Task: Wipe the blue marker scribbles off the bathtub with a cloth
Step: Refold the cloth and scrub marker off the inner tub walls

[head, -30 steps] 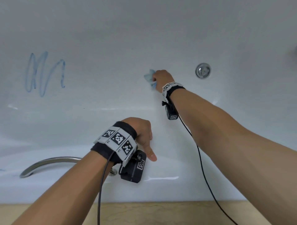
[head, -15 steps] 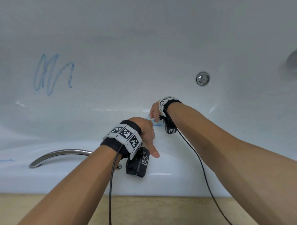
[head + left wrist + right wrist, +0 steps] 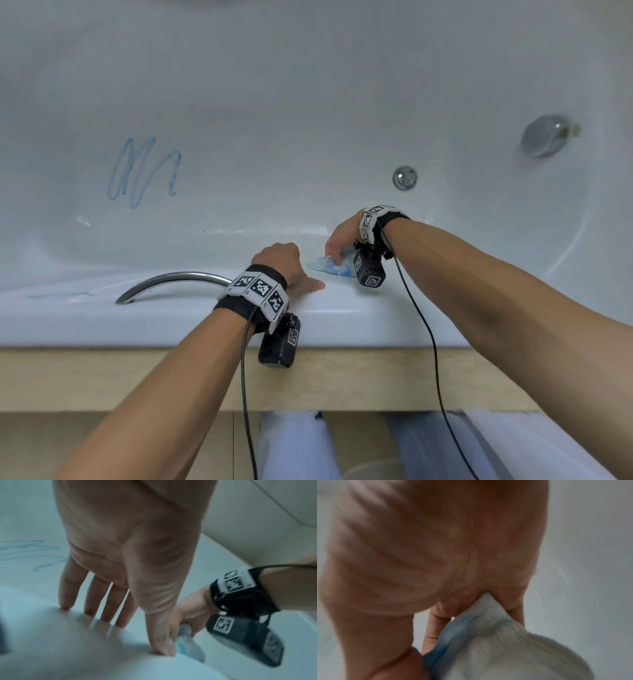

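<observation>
A white cloth (image 3: pixel 327 265) stained blue lies bunched on the bathtub's near rim (image 3: pixel 342 308). My right hand (image 3: pixel 337 240) pinches the cloth (image 3: pixel 488 635) from above, just right of my left thumb. My left hand (image 3: pixel 284 263) rests on the rim with its straight fingers (image 3: pixel 68 588) pressed over the inner edge. Blue marker scribbles (image 3: pixel 144 171) show on the tub's far inner wall at the left. A fainter blue line (image 3: pixel 58 294) marks the rim at the far left. The cloth (image 3: pixel 187 646) touches the rim beside my left thumb.
A curved chrome grab handle (image 3: pixel 171 279) sits on the rim left of my left hand. A round chrome overflow button (image 3: pixel 405 177) and a larger chrome knob (image 3: pixel 544 135) are on the far wall at right. Wood trim (image 3: pixel 342 377) runs below the rim.
My right hand drew the cloth back from the far wall near the chrome button down to the near rim beside my left hand. My left hand stayed on the rim.
</observation>
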`<state>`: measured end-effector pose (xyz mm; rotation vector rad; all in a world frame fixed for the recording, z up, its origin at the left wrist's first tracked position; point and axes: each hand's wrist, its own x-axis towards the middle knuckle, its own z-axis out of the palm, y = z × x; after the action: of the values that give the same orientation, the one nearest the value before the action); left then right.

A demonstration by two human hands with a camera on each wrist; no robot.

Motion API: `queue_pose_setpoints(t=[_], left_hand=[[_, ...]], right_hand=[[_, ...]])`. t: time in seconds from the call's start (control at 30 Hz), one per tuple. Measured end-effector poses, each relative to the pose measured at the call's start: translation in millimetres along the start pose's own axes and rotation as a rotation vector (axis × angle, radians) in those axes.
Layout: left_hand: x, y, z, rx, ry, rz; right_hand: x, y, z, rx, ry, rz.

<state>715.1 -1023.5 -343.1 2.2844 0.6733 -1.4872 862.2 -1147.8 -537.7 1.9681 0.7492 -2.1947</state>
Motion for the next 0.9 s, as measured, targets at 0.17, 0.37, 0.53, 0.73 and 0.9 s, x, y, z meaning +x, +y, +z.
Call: queue_pose_setpoints(t=[0.17, 0.37, 0.53, 0.73, 0.9], left_hand=[[-42, -27, 16, -0.154, 0.077, 0.100], [-99, -52, 10, -0.625, 0.253, 0.255], [-135, -53, -4, -0.839, 0.195, 0.443], [-135, -48, 12, -0.854, 0.262, 0.534], [-139, -48, 38, -1.046, 0.327, 0.510]], right_hand=[[-172, -48, 40, 0.491, 0.077, -0.136], [-254, -73, 97, 1.612, 0.209, -0.440], [-261, -99, 145, 1.974, 0.322, -0.598], [-239, -118, 184, 2.057, 0.327, -0.704], [-230, -110, 196, 2.002, 0.382, -0.623]])
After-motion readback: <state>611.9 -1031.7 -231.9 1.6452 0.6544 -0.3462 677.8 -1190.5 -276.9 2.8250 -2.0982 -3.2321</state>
